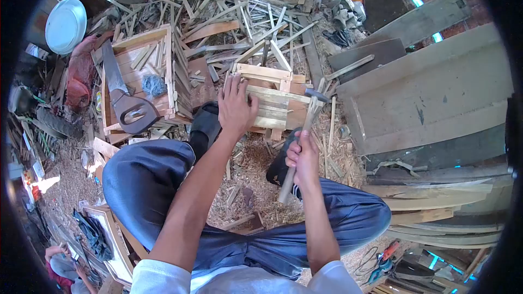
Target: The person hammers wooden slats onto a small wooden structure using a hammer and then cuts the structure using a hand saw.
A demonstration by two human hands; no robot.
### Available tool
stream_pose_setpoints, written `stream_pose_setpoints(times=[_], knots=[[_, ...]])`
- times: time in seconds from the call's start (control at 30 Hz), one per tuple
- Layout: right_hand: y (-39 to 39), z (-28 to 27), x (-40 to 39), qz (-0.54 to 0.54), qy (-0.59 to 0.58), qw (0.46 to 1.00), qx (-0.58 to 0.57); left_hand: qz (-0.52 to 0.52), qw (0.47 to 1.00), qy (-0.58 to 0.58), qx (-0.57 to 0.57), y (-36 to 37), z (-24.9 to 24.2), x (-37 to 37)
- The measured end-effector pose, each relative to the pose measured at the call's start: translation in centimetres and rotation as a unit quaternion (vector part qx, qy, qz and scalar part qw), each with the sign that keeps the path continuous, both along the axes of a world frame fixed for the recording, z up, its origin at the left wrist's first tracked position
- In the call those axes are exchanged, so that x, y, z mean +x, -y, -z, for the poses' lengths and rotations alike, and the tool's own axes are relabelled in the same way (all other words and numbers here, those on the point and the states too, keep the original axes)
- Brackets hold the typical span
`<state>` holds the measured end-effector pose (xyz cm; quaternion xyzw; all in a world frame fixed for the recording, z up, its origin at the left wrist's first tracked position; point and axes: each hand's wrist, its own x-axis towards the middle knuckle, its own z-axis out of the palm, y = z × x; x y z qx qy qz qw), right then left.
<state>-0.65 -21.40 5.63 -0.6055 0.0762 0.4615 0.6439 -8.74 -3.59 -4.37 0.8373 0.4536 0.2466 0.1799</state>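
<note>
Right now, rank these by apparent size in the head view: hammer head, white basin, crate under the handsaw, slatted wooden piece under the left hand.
1. Crate
2. Slatted wooden piece, partly covered by the left hand
3. White basin
4. Hammer head, clearly smallest

I hold hammer (pixel 309 117) in woodworking workshop: left of slatted frame (pixel 272 113), handsaw (pixel 114 73); beyond frame, heaped scrap sticks (pixel 242 8); nearer me, sawdust (pixel 256 163); right, large boards (pixel 430 87).
</note>
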Motion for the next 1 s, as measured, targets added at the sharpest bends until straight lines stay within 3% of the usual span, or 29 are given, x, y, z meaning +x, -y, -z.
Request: stream_pose_setpoints(times=[0.1,0.17,0.23,0.3,0.4,0.5,0.53,0.63,0.7,0.77,0.83,0.9,1.0], knots=[[-0.9,1.2,-1.5,0.043,0.031,0.999,-0.011,-0.013,0.999,0.009,0.041,0.1,0.4,0.2],[-1.0,2.2,-1.7,0.009,0.044,0.999,-0.029,-0.007,1.000,0.003,0.017,0.2,0.5,0.2],[-1.4,2.3,-1.9,-0.149,0.002,0.987,-0.054,-0.003,1.000,-0.005,0.000,-0.1,0.4,0.3],[-1.6,2.5,-3.4,-0.145,0.011,0.987,-0.068,-0.007,1.000,-0.004,0.005,0.1,0.3,0.2],[-1.6,2.8,-3.8,0.026,0.107,0.994,-0.003,-0.010,1.000,-0.011,0.014,0.1,0.4,0.2],[-1.4,2.8,-3.0,0.054,0.103,0.993,-0.035,-0.012,1.000,-0.001,0.019,0.0,0.6,0.3],[-1.1,3.2,-2.4,-0.009,0.060,0.995,-0.073,-0.010,1.000,0.001,0.019,0.0,0.5,0.4],[-1.1,3.6,-2.2,-0.056,0.046,0.996,-0.050,-0.013,0.999,0.023,0.021,-0.1,0.1,0.4],[-1.4,3.5,-2.5,-0.024,0.063,0.997,-0.044,-0.019,0.999,-0.008,0.038,0.1,0.2,0.5],[-1.6,3.2,-3.2,0.078,0.094,0.992,-0.006,-0.015,0.999,-0.009,0.033,0.2,0.2,0.2],[-1.4,2.8,-3.1,0.034,0.098,0.994,-0.034,-0.009,0.999,-0.006,0.030,0.2,0.2,0.2],[-1.5,3.0,-2.5,-0.047,0.026,0.997,-0.061,-0.005,1.000,-0.009,0.003,0.0,0.1,0.2],[-1.9,3.1,-2.9,0.032,0.095,0.995,-0.009,-0.011,0.999,-0.025,0.016,0.0,0.2,0.4]])
